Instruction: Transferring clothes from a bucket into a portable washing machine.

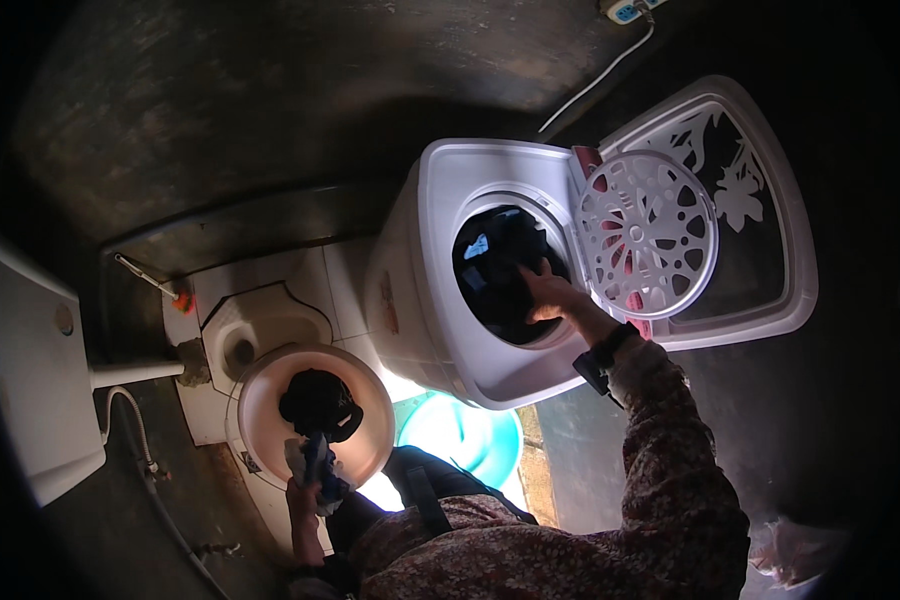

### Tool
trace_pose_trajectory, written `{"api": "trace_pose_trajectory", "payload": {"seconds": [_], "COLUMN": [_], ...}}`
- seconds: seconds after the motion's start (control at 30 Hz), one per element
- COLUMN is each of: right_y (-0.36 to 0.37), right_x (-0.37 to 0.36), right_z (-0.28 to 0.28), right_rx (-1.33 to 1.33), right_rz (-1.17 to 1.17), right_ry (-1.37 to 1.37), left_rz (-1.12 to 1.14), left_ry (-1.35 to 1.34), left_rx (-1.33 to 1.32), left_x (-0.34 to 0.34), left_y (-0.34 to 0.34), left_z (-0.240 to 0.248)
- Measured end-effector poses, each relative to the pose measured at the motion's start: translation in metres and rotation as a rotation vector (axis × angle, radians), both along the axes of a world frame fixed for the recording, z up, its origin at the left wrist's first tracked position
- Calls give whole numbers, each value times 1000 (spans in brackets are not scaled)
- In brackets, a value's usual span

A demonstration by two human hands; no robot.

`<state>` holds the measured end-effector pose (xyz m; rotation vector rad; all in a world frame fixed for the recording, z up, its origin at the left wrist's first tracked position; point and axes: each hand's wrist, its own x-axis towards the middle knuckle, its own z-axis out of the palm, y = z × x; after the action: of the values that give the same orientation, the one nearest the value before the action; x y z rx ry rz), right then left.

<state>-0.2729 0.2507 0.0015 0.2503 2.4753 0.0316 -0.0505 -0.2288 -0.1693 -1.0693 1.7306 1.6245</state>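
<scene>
A small white washing machine [440,170] stands with its lid raised, and dark clothes [505,255] lie in its round drum. My right hand [550,292] reaches in over the drum's right side, fingers spread, at the dark cloth; whether the fingertips touch it is hard to tell. My left hand [305,503] is closed around a bunched grey and dark blue cloth [318,468] at the near edge of a pale bucket [372,400]. A black garment [320,403] rests in that bucket. The fingers of my left hand are partly hidden.
A round perforated inner cover [660,190] and the clear-windowed lid [800,290] lean open to the right. Near my body sits a turquoise basin [505,450]. A squat toilet [235,320], a brush [183,300] and a white sink [30,370] are at left. A plastic bag [795,550] lies lower right.
</scene>
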Motion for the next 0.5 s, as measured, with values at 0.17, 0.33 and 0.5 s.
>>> {"api": "trace_pose_trajectory", "payload": {"seconds": [0.17, 0.33, 0.5], "right_y": [6, 10, -1], "right_x": [-25, -30, -59], "right_z": [-5, 0, 31], "right_rx": [-174, -151, -50], "right_rz": [-230, -228, -133], "right_ry": [-226, -365, -344], "left_rz": [40, 5, -15], "left_ry": [-45, -10, -35], "left_rx": [54, 58, 44], "left_x": [7, 9, 4], "left_y": [3, 10, 11], "left_z": [1, -2, 7]}}
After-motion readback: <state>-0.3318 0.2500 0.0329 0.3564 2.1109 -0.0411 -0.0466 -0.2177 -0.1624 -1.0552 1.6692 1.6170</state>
